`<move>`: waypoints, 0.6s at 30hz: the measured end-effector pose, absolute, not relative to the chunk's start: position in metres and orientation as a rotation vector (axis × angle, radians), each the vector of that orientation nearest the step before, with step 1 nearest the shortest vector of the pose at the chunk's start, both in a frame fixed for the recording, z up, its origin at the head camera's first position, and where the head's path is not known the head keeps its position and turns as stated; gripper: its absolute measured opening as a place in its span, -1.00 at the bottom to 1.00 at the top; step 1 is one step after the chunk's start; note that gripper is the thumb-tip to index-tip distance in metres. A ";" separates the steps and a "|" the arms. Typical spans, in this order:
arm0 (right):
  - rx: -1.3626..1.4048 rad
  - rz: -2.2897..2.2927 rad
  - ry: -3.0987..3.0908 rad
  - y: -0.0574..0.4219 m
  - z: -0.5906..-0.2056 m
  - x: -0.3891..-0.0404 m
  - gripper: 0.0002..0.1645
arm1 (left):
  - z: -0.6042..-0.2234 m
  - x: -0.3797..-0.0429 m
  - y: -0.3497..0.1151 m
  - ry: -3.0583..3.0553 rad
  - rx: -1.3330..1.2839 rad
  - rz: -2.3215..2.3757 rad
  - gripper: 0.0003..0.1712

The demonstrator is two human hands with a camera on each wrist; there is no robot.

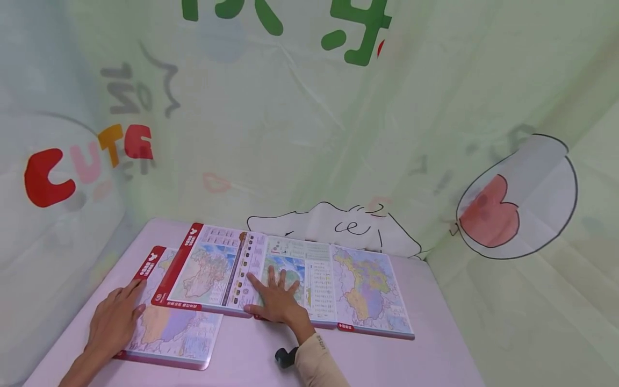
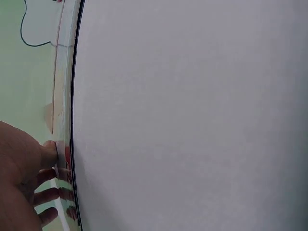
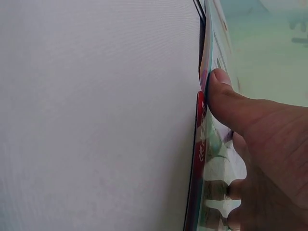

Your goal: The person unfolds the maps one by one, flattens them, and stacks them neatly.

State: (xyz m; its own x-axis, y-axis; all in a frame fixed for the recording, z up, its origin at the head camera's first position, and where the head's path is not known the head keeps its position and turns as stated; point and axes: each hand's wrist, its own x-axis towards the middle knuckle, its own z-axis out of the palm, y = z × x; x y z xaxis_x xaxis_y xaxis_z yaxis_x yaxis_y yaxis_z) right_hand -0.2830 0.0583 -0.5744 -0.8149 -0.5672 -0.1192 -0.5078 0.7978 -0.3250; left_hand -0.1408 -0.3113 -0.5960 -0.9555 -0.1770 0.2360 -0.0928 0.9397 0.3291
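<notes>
Several glossy printed maps lie on the table. My left hand [image 1: 113,322] rests on the left edge of the lower-left map [image 1: 174,336], beside its red title strip. The upper part of that map is hidden under another map [image 1: 205,274] with a red left border. My right hand [image 1: 278,301] presses, fingers spread, on the middle map [image 1: 319,290], its thumb at the border with the red-edged one. To its right is a colourful map [image 1: 369,285]. In the right wrist view, the right thumb [image 3: 224,96] lies on the glossy surface near the edge.
A pale pink cloth covers the table [image 1: 387,363]. Printed curtains [image 1: 290,134] with letters and cartoon drawings surround it at the back and sides. A small black object [image 1: 285,357] sits beside the right sleeve [image 1: 316,363].
</notes>
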 end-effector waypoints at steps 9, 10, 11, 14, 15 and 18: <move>-0.747 -0.605 2.939 0.048 -0.538 -0.261 -0.08 | -0.596 -0.131 -0.314 -2.846 0.317 -0.654 -0.10; -0.721 -0.688 2.977 0.046 -0.536 -0.259 -0.17 | -0.593 -0.131 -0.316 -2.831 0.333 -0.691 -0.10; -0.688 -0.795 2.992 0.043 -0.533 -0.256 -0.28 | -0.589 -0.131 -0.317 -2.818 0.352 -0.721 -0.10; -0.600 -1.193 2.876 0.037 -0.530 -0.248 -0.62 | -0.574 -0.132 -0.320 -2.826 0.399 -0.799 -0.11; -0.566 -1.323 2.782 0.035 -0.530 -0.245 -0.69 | -0.569 -0.132 -0.320 -2.844 0.414 -0.819 -0.10; -0.401 -1.588 2.446 0.029 -0.534 -0.232 -0.79 | -0.559 -0.136 -0.319 -2.911 0.446 -0.866 -0.07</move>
State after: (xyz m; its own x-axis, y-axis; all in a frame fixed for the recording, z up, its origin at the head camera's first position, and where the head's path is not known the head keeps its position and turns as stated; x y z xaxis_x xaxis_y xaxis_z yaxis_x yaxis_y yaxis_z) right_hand -0.2325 0.0286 -0.5344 -0.9438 -0.3300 -0.0179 -0.1178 0.3866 -0.9147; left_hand -0.1360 -0.3187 -0.5588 -0.9552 -0.2955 -0.0132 -0.2547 0.7989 0.5449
